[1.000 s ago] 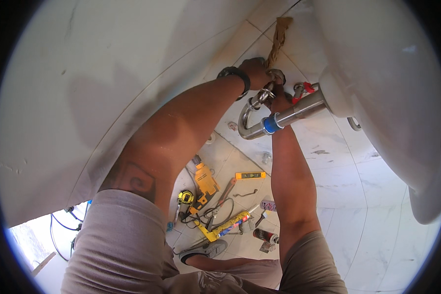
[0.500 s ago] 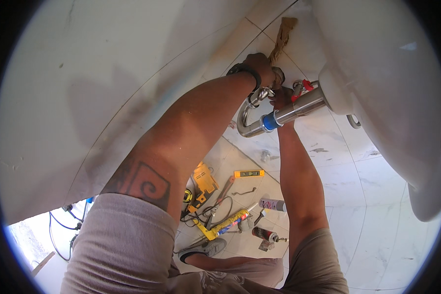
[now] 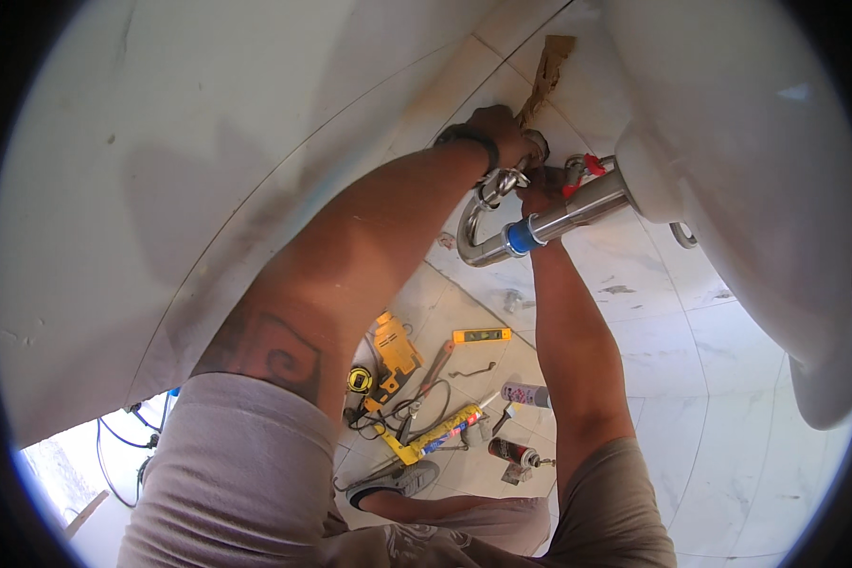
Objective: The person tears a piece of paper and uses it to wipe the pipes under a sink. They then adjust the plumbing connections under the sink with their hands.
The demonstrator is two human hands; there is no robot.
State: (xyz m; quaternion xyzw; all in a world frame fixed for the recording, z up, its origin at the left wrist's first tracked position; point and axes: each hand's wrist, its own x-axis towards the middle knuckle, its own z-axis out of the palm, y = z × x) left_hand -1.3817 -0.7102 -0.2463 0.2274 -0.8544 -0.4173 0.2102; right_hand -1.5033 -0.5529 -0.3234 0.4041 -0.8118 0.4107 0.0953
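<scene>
Chrome drain pipe (image 3: 582, 209) slants from the white ceramic fixture (image 3: 738, 199) down-left into a U-bend (image 3: 467, 230), its short upper limb (image 3: 493, 192) turned back up-right. Left hand (image 3: 500, 133) lies just past that limb, by a metal ring (image 3: 541, 144); right hand (image 3: 541, 192), nearer the straight length, shows above it, forearm (image 3: 576, 331) crossing behind. Fingers of both mostly hidden by pipe and shadow: spread or closed on metal, cannot tell.

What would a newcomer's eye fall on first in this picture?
It would probably be the bent metal drainpipe with its blue band, joined to the white basin at right. Next come the left hand and right hand, close together by the drainpipe's far end, upper middle. Below, a yellow power tool and spirit level lie on the tiled floor.
</scene>
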